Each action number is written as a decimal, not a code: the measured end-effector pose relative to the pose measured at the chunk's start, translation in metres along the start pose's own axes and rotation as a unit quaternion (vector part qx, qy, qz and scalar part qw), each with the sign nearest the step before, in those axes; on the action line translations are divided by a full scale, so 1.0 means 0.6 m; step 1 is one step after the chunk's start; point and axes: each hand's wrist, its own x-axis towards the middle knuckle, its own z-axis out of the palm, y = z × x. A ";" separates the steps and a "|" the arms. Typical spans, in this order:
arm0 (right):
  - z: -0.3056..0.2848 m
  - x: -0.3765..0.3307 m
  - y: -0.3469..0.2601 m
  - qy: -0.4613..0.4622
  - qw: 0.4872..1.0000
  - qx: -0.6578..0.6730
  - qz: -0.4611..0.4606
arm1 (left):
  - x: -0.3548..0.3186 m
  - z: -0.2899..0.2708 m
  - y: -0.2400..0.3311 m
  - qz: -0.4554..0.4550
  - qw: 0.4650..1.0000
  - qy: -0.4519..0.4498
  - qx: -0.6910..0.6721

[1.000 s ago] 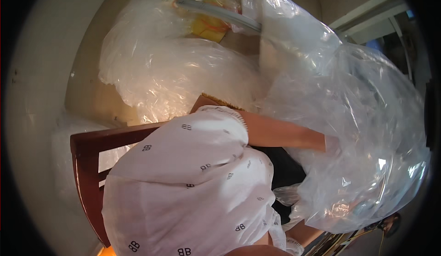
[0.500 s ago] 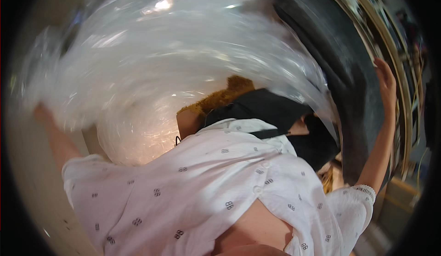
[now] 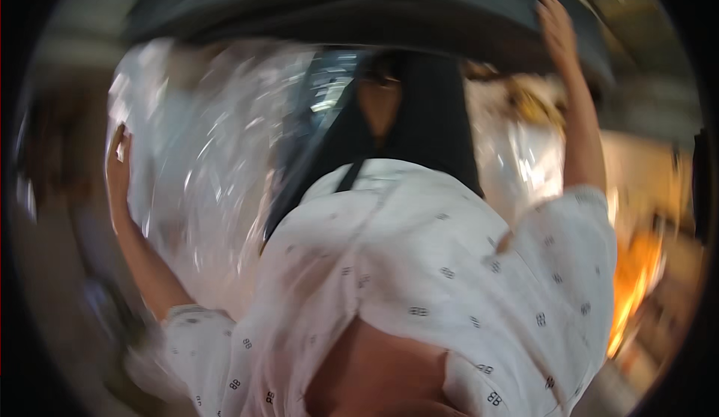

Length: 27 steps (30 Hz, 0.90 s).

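Observation:
A long dark grey padded piece (image 3: 337,13), apparently upholstered, stretches across the far side in front of me. My right hand (image 3: 556,31) rests against its right part, fingers extended and open. On the left, a crumpled sheet of clear plastic film (image 3: 202,147) hangs beside my legs, shiny and smeared by motion. The fingers of my left hand (image 3: 120,155) are closed at its left edge, seemingly pinching it. More film (image 3: 528,159) shows to the right of my legs. Where the film meets the padded piece is blurred.
Brown-yellow material (image 3: 535,102) lies beneath the right end of the padded piece. A bright orange object (image 3: 633,290) stands at the right, too blurred to identify. Blurred brown shapes fill the far left.
The padded piece has swung from upright on the right to lying across the far side. The film now hangs lower on the left. Both hands have shifted, and the view has turned.

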 end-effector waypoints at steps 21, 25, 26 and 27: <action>0.105 -0.656 0.273 0.164 0.571 0.270 0.758 | -0.122 0.185 -0.228 -0.052 0.967 -0.191 0.163; 0.179 -0.642 0.316 0.217 0.566 0.263 0.751 | -0.107 0.075 -0.188 -0.127 0.976 -0.168 0.062; 0.177 -0.667 0.330 0.190 0.571 0.224 0.767 | -0.095 0.062 -0.171 -0.142 0.975 -0.166 0.031; 0.180 -0.696 0.343 0.160 0.574 0.184 0.782 | -0.083 0.049 -0.151 -0.158 0.973 -0.167 0.001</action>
